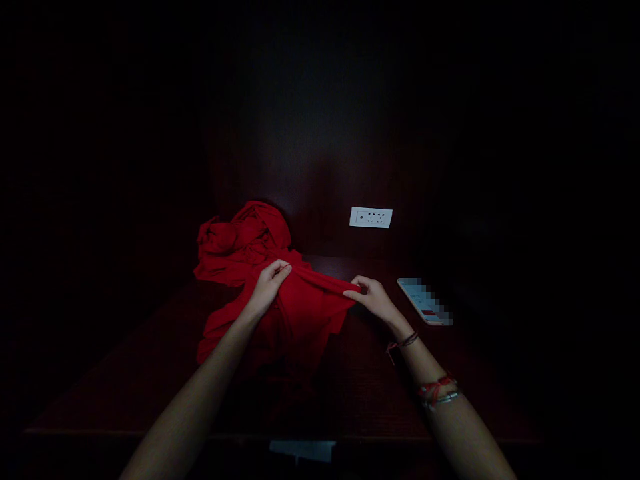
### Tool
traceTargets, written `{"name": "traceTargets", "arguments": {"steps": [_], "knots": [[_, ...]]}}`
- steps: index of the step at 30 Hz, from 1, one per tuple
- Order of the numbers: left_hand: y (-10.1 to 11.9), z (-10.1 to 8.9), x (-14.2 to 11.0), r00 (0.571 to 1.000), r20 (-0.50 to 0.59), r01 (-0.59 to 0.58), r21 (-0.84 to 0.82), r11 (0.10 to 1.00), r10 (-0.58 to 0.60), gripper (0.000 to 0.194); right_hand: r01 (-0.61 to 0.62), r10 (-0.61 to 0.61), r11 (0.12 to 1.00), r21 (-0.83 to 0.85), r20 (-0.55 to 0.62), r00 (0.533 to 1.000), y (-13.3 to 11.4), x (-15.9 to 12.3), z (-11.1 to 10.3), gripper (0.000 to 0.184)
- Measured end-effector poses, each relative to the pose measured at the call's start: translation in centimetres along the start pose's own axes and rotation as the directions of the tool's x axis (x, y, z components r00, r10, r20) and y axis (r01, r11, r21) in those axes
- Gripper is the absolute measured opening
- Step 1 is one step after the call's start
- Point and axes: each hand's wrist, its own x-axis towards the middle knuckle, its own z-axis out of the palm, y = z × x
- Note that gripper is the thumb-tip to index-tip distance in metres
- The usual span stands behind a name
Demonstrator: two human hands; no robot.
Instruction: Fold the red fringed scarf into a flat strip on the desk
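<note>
A piece of red cloth (305,313) is stretched between my two hands above the dark table. My left hand (271,283) pinches its upper edge near the middle. At the right end, my right hand (369,295) grips the same edge between thumb and fingers. Folds of the cloth hang down and spread to the left under my left forearm. Behind it on the left lies a crumpled heap of red fabric (245,233); whether the two are one piece, I cannot tell.
A phone (417,300) with a lit, partly blurred screen lies right of my right hand. On the dark back wall sits a white socket plate (371,217). The table's (125,373) front edge runs below my forearms. Both sides are very dark.
</note>
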Motion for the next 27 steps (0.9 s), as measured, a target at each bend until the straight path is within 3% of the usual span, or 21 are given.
{"name": "traceTargets", "arguments": {"steps": [3, 5, 7, 10, 15, 18, 21, 24, 27], "knots": [[-0.4, -0.1, 0.0, 0.998, -0.062, -0.016, -0.016, 1.000, 0.015, 0.021, -0.007, -0.009, 0.992, 0.125, 0.122, 0.992, 0.4, -0.9, -0.5, 0.027], [-0.5, 0.0, 0.0, 0.996, -0.087, -0.036, 0.006, 0.999, 0.036, 0.020, 0.015, -0.031, 0.996, 0.085, 0.192, 0.981, 0.2, -1.3, -1.1, 0.027], [-0.6, 0.1, 0.1, 0.992, -0.110, -0.055, 0.040, 0.998, 0.059, 0.019, 0.058, -0.052, 0.998, -0.026, 0.190, 0.980, -0.2, -1.4, -1.8, 0.025], [-0.8, 0.1, 0.1, 0.988, -0.124, -0.083, 0.094, 0.992, 0.094, 0.019, 0.116, -0.117, 0.971, -0.209, 0.004, 0.993, -0.7, -1.2, -2.6, 0.018], [-0.6, 0.2, -0.1, 0.978, -0.143, -0.136, 0.113, 0.984, 0.152, 0.018, 0.137, -0.261, 0.910, -0.392, -0.284, 0.923, 0.2, -0.9, -3.8, 0.007], [-0.7, 0.1, 0.0, 0.972, -0.177, -0.144, 0.088, 0.986, 0.157, 0.017, 0.064, -0.235, 0.907, -0.415, -0.374, 0.897, 1.2, -1.0, -4.4, 0.011], [-0.9, 0.1, 0.0, 0.968, -0.199, -0.120, 0.160, 0.980, 0.151, 0.018, 0.067, -0.217, 0.921, -0.384, -0.364, 0.906, 1.6, -0.9, -4.3, 0.016], [-0.5, 0.2, -0.4, 0.951, -0.203, -0.127, 0.428, 0.895, 0.233, 0.016, 0.106, -0.184, 0.957, -0.270, -0.282, 0.942, 1.5, -0.9, -3.6, 0.017], [1.1, 1.0, -1.6, 0.921, -0.065, -0.234, 0.693, 0.682, 0.383, 0.029, 0.061, -0.070, 0.996, -0.072, -0.135, 0.988, 1.1, -0.9, -2.7, 0.015]]}}
